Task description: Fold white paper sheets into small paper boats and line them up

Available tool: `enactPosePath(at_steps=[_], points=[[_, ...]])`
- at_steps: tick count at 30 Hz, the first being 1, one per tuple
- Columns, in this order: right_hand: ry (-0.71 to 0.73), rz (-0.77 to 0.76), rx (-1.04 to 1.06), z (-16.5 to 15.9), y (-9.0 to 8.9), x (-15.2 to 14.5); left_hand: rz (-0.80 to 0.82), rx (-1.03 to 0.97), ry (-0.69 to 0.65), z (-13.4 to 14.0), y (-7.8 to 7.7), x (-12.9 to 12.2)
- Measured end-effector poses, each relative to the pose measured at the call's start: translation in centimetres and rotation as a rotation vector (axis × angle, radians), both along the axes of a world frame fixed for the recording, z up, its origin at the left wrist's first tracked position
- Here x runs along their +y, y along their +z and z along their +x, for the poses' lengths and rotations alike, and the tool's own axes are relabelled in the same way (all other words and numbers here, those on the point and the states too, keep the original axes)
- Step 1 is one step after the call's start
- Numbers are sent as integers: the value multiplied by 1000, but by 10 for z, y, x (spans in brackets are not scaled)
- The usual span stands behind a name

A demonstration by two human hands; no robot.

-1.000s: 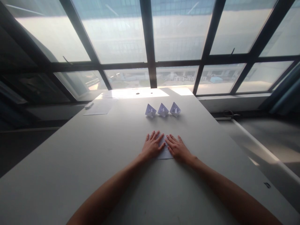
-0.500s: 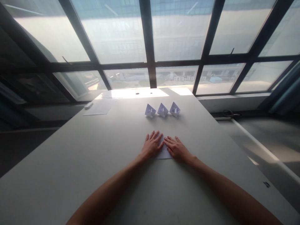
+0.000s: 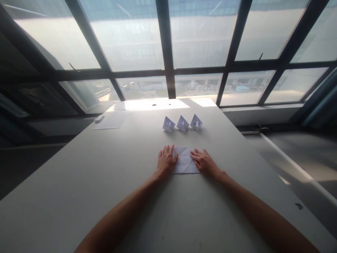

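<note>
A white sheet of paper [image 3: 183, 161] with crease lines lies flat on the table between my hands. My left hand [image 3: 166, 159] rests with fingers spread over its left edge, the thumb on the paper. At the right edge, my right hand [image 3: 204, 162] lies with fingers stretched out, their tips touching the sheet. Just beyond stand three folded paper shapes in a row: a left one [image 3: 168, 124], a middle one [image 3: 182, 123] and a right one [image 3: 196, 123], each with pointed corners.
The white table [image 3: 105, 189] reaches up to a wall of dark-framed windows. Flat paper sheets [image 3: 112, 121] lie at its far left, with a small white object [image 3: 99, 118] on their edge. A dark mark [image 3: 298, 206] is near the right edge.
My hands have moved apart, left and right, to the paper's sides. More of the creased sheet shows between them, and it looks wider. The three folded shapes have stayed put.
</note>
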State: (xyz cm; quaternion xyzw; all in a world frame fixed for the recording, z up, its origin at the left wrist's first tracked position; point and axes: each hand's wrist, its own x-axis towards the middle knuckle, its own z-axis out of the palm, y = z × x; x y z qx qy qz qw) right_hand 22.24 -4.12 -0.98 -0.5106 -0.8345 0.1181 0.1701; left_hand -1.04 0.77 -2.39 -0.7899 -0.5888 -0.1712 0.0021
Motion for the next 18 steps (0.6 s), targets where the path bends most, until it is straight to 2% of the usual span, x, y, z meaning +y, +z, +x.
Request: enactPosePath(at_steps=[6,13,18], points=[[-16,-5,25,1,-1,1,36,-145,-95,-1,3,0],[-23,-7,10,-1,0,2,48,-362,-256,2,18,-6],[-26,-4,10,-1,0,1,-16,-340,-471,10,26,-17]])
